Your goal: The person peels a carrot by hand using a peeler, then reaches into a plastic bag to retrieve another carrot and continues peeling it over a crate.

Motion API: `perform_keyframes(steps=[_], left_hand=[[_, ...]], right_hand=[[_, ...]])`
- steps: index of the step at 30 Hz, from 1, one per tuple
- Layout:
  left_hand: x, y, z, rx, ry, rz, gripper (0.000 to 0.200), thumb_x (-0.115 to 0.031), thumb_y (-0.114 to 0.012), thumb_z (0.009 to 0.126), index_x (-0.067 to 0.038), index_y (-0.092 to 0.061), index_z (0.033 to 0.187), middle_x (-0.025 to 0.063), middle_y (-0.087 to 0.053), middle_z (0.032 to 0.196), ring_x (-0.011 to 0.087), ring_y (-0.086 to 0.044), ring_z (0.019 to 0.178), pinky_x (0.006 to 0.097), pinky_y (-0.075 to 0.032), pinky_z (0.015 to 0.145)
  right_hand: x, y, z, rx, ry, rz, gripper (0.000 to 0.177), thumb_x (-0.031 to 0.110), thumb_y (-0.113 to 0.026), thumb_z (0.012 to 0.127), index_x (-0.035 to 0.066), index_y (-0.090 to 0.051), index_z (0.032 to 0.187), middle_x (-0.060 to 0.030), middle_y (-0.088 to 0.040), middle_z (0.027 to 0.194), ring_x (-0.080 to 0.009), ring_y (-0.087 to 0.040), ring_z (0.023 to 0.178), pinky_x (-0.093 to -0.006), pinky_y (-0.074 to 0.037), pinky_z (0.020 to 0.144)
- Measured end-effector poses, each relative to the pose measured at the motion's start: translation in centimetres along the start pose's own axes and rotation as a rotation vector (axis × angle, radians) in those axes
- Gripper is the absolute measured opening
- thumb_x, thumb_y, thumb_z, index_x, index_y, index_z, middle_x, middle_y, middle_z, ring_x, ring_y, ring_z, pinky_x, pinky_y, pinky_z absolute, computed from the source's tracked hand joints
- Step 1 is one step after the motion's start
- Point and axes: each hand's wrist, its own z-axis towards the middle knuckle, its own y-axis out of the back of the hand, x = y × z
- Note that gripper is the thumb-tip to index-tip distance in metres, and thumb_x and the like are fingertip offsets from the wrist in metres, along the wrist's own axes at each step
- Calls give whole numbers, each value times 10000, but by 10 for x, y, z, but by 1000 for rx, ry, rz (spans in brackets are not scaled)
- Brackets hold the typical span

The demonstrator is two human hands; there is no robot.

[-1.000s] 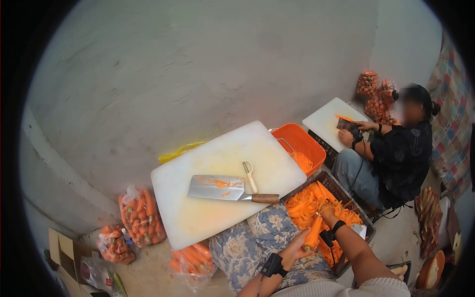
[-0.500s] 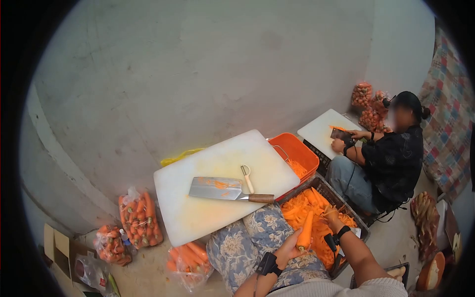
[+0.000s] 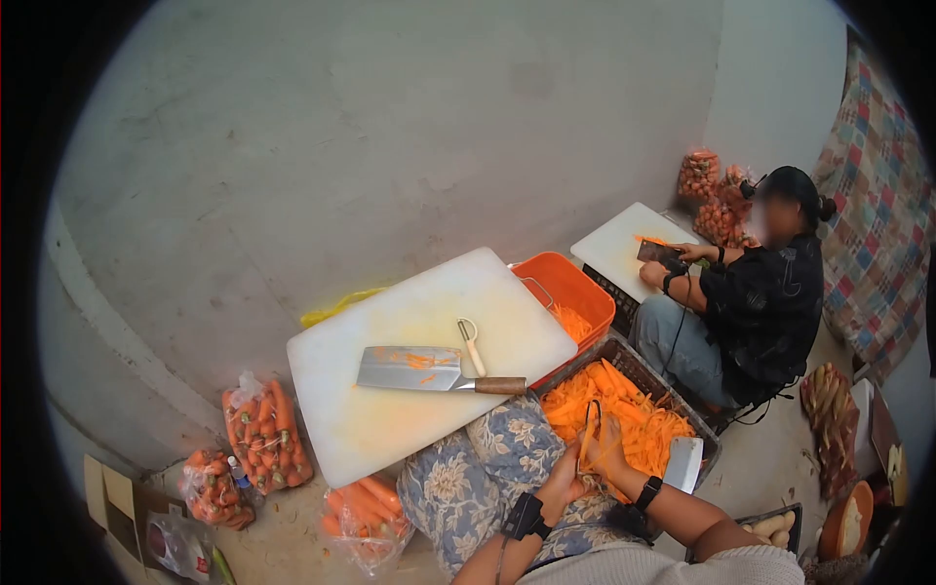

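Over my lap, my left hand (image 3: pixel 559 480) is closed around a carrot (image 3: pixel 588 453), of which only a narrow orange strip shows between the hands. My right hand (image 3: pixel 606 450) is closed close beside it, with a thin dark-edged tool (image 3: pixel 591 417) sticking up at its fingers; I cannot tell its kind. Just beyond both hands, a dark crate (image 3: pixel 639 363) holds carrots and orange peelings. On the white cutting board (image 3: pixel 331 429) lie a cleaver (image 3: pixel 409 369), with orange shreds on its blade, and a white-handled peeler (image 3: pixel 472 349).
An orange bin (image 3: pixel 575 278) with carrot shreds stands behind the board. At right a co-worker (image 3: pixel 760 292) cuts at another white board (image 3: pixel 614 239). Bagged carrots (image 3: pixel 268 434) stand at left, with another bag (image 3: pixel 366 522) near my knees. A cardboard box (image 3: pixel 117 497) is at lower left.
My right hand has moved from over the crate to beside my left hand. The carrot, plainly visible before, is now mostly hidden by the hands. The whole view has shifted slightly.
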Motion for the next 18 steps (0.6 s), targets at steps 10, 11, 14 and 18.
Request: perform_keyframes(steps=[10,11,14,18], left_hand=[[0,-11,2,-190,59,93,352,-399,-346,913,-111,-426,1100,91,-537,958,215,-549,790,336,-480,595],[-3,-14,0,-193,81,60,325,-361,-322,924,-111,-365,1127,96,-526,935,209,-564,726,335,-495,543],[2,-5,7,-196,93,36,316,-333,-299,934,-110,-305,1159,100,-510,927,202,-578,685,335,-513,500],[1,-11,1,-198,123,79,344,-358,-315,929,-104,-326,1160,101,-497,983,203,-576,746,334,-518,526]], right_hand=[[-32,-9,25,252,-226,52,284,242,-564,682,-25,-472,710,-218,-487,784,-363,-441,814,-430,-355,727],[-33,-14,24,170,-185,26,269,236,-554,687,-22,-477,685,-212,-494,763,-361,-443,805,-435,-350,725],[-35,-12,32,145,-214,73,244,218,-535,695,-17,-485,652,-201,-503,737,-355,-444,793,-437,-344,716],[-70,-26,49,292,-371,20,224,197,-523,707,-13,-487,637,-185,-508,725,-326,-460,796,-420,-342,706]])
